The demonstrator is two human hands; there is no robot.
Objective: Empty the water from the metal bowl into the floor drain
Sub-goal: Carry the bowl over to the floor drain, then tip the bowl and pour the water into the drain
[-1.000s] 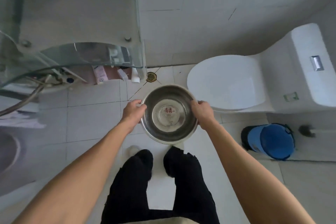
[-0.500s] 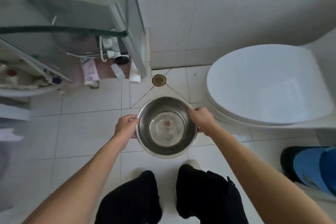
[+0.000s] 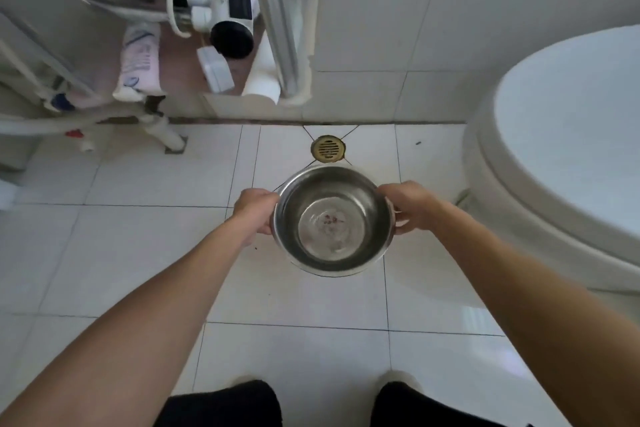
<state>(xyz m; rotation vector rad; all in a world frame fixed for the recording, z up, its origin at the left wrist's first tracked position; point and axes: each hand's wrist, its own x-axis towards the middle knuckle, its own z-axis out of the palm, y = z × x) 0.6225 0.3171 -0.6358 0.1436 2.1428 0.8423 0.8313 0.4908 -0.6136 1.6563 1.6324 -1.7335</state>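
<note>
I hold a round metal bowl [image 3: 333,222] level above the white tiled floor, with clear water rippling in its bottom over a small red mark. My left hand [image 3: 254,210] grips the bowl's left rim and my right hand [image 3: 408,206] grips its right rim. The round brass floor drain [image 3: 328,148] lies in the floor just beyond the bowl's far edge, close to the wall. Nothing is spilling over the rim.
A white toilet [image 3: 568,163] fills the right side. At the back left, under a sink unit, are pipes [image 3: 162,130], a white and black appliance [image 3: 228,7] and a pink packet [image 3: 140,62]. My black-trousered knees [image 3: 221,404] show at the bottom.
The view has dropped lower and closer to the floor. The bowl, still held by both hands, now sits nearer the drain, and the blue bin has left the view.
</note>
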